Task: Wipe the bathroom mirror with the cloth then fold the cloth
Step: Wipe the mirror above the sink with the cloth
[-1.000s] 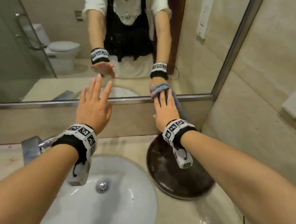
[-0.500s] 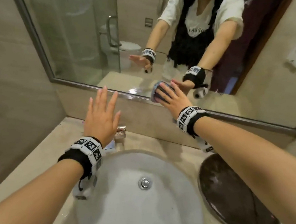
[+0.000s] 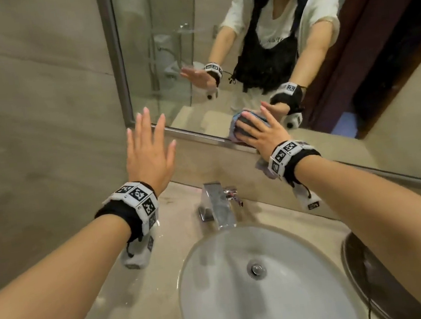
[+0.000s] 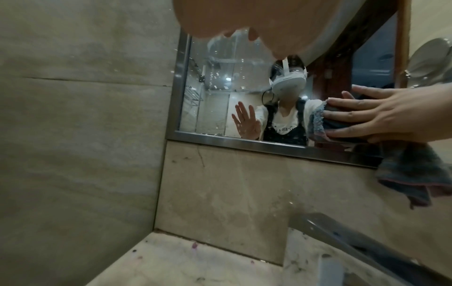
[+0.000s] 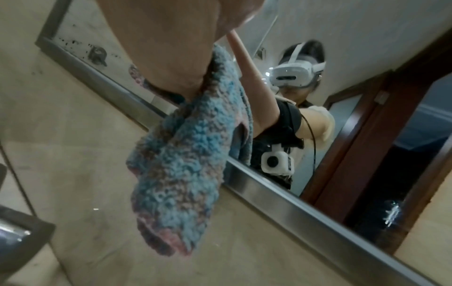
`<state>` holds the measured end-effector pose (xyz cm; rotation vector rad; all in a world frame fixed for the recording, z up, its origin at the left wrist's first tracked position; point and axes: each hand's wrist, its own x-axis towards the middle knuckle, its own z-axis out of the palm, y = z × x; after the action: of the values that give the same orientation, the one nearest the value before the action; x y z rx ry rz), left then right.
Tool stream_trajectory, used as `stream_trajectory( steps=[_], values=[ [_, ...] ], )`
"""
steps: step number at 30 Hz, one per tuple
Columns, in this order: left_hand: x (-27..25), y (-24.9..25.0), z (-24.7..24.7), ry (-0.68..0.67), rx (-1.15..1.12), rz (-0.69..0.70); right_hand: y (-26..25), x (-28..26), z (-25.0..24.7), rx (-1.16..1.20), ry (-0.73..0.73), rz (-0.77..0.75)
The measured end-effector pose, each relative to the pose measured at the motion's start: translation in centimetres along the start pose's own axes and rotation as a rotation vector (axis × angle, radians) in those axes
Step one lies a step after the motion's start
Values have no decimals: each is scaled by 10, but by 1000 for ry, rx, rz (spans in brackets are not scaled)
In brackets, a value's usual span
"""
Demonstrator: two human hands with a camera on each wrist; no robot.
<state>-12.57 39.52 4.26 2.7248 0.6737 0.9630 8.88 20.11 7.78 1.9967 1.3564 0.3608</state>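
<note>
The right hand (image 3: 261, 136) presses the blue cloth (image 3: 238, 131) flat-fingered against the mirror (image 3: 164, 58) near its bottom frame. The left hand (image 3: 149, 151) hovers spread, empty. The right wrist view shows the cloth's hanging tail.

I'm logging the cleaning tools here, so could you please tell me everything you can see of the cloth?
The cloth is a fluffy, looped terry fabric, mottled blue and grey with pinkish edging. It is bunched, not folded. The right hand presses its upper part flat against the mirror just above the lower metal frame, fingers spread over it. The rest hangs loose below the palm, in front of the beige wall under the mirror. The left hand is not touching it.
</note>
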Motion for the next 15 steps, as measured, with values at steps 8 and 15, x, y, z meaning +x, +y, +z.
stream_trajectory(
  steps=[8,15],
  values=[
    [7,-43,-31,108,85,-71,-43,65,-15,-32,46,-25],
    [37,-75,-79,193,265,-20,-50,80,-35,91,198,-46]
  ],
)
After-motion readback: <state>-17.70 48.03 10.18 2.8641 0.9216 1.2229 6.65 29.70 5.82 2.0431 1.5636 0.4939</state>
